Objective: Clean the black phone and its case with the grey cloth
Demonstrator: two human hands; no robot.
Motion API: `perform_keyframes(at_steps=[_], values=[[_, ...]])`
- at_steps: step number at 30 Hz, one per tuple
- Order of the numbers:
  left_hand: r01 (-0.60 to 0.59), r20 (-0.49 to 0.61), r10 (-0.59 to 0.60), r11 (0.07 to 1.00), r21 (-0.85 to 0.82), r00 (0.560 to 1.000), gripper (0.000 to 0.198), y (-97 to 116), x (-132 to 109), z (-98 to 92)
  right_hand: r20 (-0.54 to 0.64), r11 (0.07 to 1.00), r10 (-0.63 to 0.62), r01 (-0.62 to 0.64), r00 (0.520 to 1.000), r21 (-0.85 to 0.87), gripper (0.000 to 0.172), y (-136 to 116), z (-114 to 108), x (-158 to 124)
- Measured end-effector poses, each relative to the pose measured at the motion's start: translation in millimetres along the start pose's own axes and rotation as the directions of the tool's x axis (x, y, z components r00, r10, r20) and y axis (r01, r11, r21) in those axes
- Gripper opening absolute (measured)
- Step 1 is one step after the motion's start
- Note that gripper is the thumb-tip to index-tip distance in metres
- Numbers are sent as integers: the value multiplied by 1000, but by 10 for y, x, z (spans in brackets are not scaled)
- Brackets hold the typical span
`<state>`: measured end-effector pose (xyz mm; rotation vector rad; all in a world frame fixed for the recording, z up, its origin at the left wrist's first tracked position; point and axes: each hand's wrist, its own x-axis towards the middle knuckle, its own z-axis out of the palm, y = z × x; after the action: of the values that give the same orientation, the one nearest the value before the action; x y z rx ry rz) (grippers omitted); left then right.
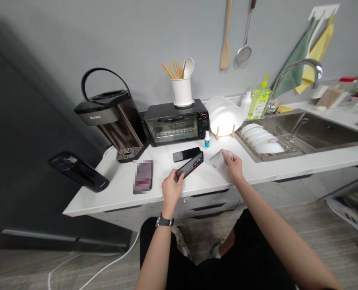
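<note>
From here, L hand [171, 187] has a dark phone/case [190, 165] (can't tell which) pinched over the counter [109, 200], R hand [233, 164] pinches a grey cloth [216, 160] afaict. Both in hand, not touching yet, so prob early imo. Black phone [185, 154] behind lies unheld.

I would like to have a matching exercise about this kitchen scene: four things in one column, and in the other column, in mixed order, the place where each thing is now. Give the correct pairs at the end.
Things
1. Light grey cloth
2. White chopstick holder
3. Dark phone or phone case
4. Small bottle with blue label

Places
A. On top of the toaster oven
B. In the right hand
C. On the white counter
D. In the left hand

Pairs: 1-B, 2-A, 3-D, 4-C
</note>
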<state>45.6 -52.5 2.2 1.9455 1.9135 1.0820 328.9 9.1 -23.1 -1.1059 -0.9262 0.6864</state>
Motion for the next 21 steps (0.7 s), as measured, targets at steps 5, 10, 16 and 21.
perform_keyframes(at_steps=[5,10,16,21], values=[[-26,42,26,1000,13,999,26,-21,5,21,-117,995,-91,86,989,-52,64,-125,-14,-96],[-126,96,118,989,76,988,29,39,-18,15,142,876,-369,395,918,-276,41,-370,173,-321],[-206,95,200,977,57,975,32,81,-42,0,545,679,-409,643,732,-355,41,-388,511,-514],[-225,139,212,971,80,967,20,57,-40,35,719,576,-413,772,558,-268,44,-411,800,-926]])
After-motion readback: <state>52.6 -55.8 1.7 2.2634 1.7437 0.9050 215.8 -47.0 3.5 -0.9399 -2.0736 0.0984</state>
